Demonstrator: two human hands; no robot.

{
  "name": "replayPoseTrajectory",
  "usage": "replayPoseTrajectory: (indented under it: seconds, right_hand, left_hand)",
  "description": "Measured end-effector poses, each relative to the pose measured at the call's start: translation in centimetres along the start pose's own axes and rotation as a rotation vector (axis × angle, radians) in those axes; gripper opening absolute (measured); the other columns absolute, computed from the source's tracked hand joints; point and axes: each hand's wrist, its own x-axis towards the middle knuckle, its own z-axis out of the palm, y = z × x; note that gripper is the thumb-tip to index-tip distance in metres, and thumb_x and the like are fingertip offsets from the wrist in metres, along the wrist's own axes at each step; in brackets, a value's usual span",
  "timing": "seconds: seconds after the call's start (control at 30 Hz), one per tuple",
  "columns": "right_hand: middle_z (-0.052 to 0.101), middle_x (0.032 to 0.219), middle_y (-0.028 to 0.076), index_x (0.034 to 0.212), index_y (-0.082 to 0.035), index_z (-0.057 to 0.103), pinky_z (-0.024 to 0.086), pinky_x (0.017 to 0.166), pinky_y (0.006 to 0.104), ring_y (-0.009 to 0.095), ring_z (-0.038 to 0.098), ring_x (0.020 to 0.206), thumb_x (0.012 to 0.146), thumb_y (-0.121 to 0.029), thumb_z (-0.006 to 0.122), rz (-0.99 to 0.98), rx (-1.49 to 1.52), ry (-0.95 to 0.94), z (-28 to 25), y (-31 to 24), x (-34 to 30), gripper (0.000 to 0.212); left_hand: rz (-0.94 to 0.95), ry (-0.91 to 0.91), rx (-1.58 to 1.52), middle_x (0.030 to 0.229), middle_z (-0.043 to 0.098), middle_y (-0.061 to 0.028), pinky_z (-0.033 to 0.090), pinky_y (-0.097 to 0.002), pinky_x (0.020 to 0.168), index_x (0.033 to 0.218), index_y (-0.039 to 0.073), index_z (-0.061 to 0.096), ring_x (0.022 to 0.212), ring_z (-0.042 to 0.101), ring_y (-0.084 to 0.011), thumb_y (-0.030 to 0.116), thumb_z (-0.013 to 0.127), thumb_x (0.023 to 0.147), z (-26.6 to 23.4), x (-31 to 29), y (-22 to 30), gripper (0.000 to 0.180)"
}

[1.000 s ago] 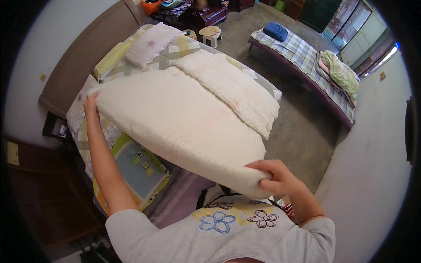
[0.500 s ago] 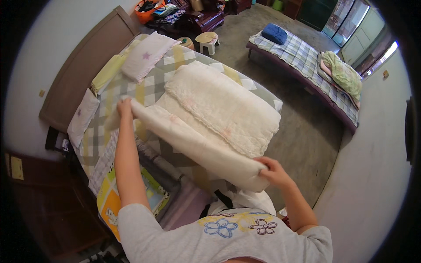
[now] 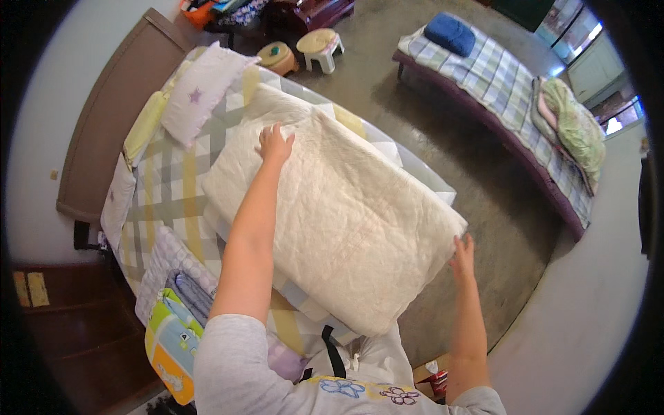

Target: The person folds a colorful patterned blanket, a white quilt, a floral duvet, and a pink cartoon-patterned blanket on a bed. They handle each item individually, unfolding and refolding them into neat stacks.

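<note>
A cream quilt (image 3: 353, 221) lies folded into a thick rectangle on a large bed with a grey, white and yellow checked sheet (image 3: 188, 197). My left hand (image 3: 276, 144) reaches over the quilt's far part, palm down with its fingers spread on or just above the cloth. At the quilt's right corner is my right hand (image 3: 463, 259); its fingers are apart beside the edge, and whether they touch it I cannot tell. Neither hand grips anything.
A star-marked pillow (image 3: 200, 93) and a yellow pillow (image 3: 146, 128) lie by the brown headboard (image 3: 114, 114). Folded bedding (image 3: 173, 332) sits near left, beside a dark cabinet (image 3: 76, 332). Two stools, one white-legged (image 3: 320, 43), stand beyond. A narrow bed (image 3: 484, 79) is at far right.
The raised near flap of the quilt has been folded over away from me and now covers the top. My hands have let go of it; both have moved rightward and farther from me.
</note>
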Motion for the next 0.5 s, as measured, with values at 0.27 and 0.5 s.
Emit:
replayPoseTrajectory:
  seconds: [0.27, 0.5]
  right_hand:
    - [0.041, 0.133, 0.016, 0.133, 0.003, 0.03, 0.038, 0.094, 0.0396, 0.029, 0.041, 0.12, 0.08, -0.038, 0.064, 0.342, 0.173, -0.214, 0.9, 10.2, 4.0, 0.076]
    - [0.048, 0.126, 0.014, 0.129, 0.005, 0.037, 0.04, 0.092, 0.0364, 0.026, 0.049, 0.112, 0.077, -0.025, 0.068, 0.124, 0.156, -0.159, 2.0, 7.9, 4.5, 0.067]
  left_hand:
    - [-0.582, 0.232, 0.104, 0.143, 0.019, -0.0137, 0.018, -0.0504, 0.105, 0.139, 0.013, 0.022, 0.133, 0.016, -0.031, 0.06, 0.056, 0.075, 9.6, -6.2, -13.7, 0.086]
    - [-0.944, 0.33, -0.676, 0.124, 0.045, -0.0193, 0.041, -0.0413, 0.093, 0.131, -0.004, 0.029, 0.112, 0.047, -0.0318, 0.045, 0.071, 0.068, 9.9, -9.0, -23.5, 0.09]
